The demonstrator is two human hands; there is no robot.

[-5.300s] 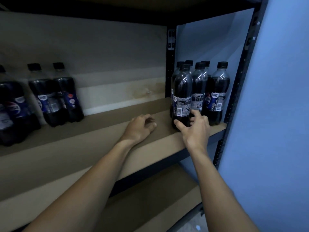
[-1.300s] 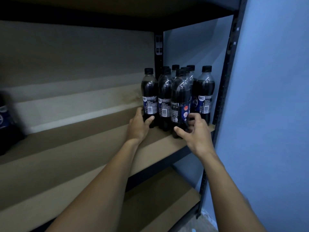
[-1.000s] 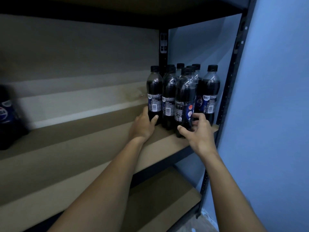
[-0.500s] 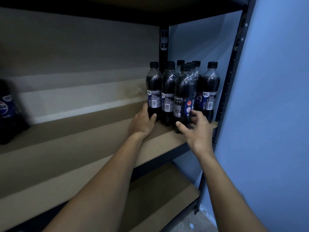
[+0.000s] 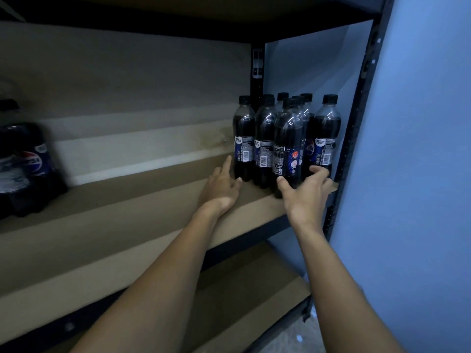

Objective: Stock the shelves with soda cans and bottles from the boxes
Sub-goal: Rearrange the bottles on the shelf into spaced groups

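On my feed the soda bottles (image 5: 265,138) stood upright, bunched at the right end of the shelf (image 5: 127,215). The right grip (image 5: 305,197) was clamped round the foot of the front bottle (image 5: 288,146), thumb on its left side. The left grip (image 5: 223,188) was apart, its straight fingers touching the leftmost bottle (image 5: 244,138) low down. Blurred Pepsi bottles (image 5: 23,161) stood far left.
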